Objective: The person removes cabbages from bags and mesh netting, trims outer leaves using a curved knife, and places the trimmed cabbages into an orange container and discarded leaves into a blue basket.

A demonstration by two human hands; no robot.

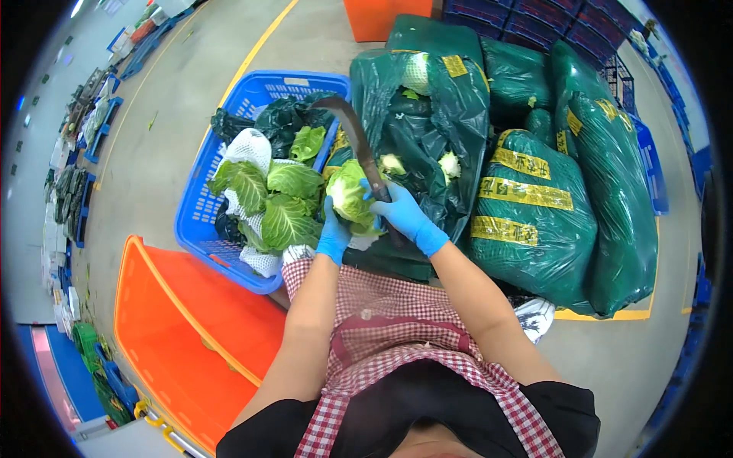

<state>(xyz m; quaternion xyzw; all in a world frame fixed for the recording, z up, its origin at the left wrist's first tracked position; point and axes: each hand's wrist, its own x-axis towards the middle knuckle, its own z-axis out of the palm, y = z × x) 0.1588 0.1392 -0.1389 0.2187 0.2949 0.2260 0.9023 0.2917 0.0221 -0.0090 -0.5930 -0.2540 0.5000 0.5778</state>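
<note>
In my left hand (334, 233) is a head of cauliflower (349, 192) wrapped in pale green leaves, cupped from below and the left. My right hand (408, 216) grips a curved knife (359, 137). Its dark blade points up and away, hooking left above the cauliflower, and the fingers of this hand are close to the leaves. Both hands wear blue gloves. To the left stands a blue basket (200, 179) with loose green leaves (289, 221), white foam nets (250, 146) and dark green plastic. An opened green bag (374, 84) lies beyond my hands, with white cauliflower heads (450, 166) showing.
Full green bags (527, 206) with yellow tape are heaped on the right. An orange bin (175, 305) stands at the near left, and another orange container (382, 19) at the far side. Dark blue crates (542, 19) are stacked behind the bags. Yellow lines (259, 42) mark the floor.
</note>
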